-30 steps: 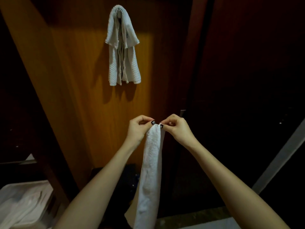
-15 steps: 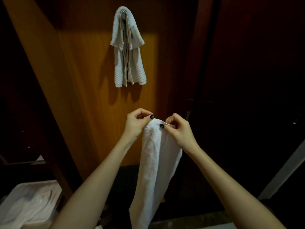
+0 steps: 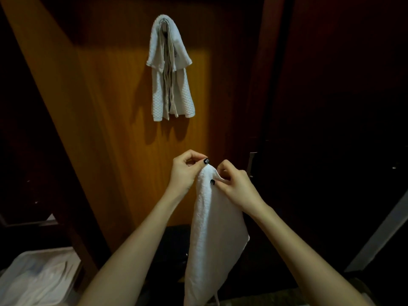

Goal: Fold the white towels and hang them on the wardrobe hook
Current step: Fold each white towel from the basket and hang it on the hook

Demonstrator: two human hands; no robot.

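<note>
A white towel (image 3: 212, 235) hangs down in front of me, held up by its top edge. My left hand (image 3: 187, 171) pinches the top left of it between thumb and forefinger. My right hand (image 3: 237, 186) pinches the top right, a little lower, with its thumb on the front of the cloth. Above them, several folded white towels (image 3: 171, 85) hang from the wardrobe hook (image 3: 164, 19) on the lit wooden wardrobe panel (image 3: 123, 107). The hook itself is mostly covered by cloth.
A pale tray with white cloth (image 3: 37, 281) lies at the lower left. Dark wardrobe doors (image 3: 331, 107) fill the right side, with a small metal handle (image 3: 251, 162) near my right hand. A grey strip (image 3: 384, 235) slants at the lower right.
The held towel has spread from a narrow strip into a wider panel. My right hand has slid down and right along the top edge. The view has shifted, so the hung towels appear lower.
</note>
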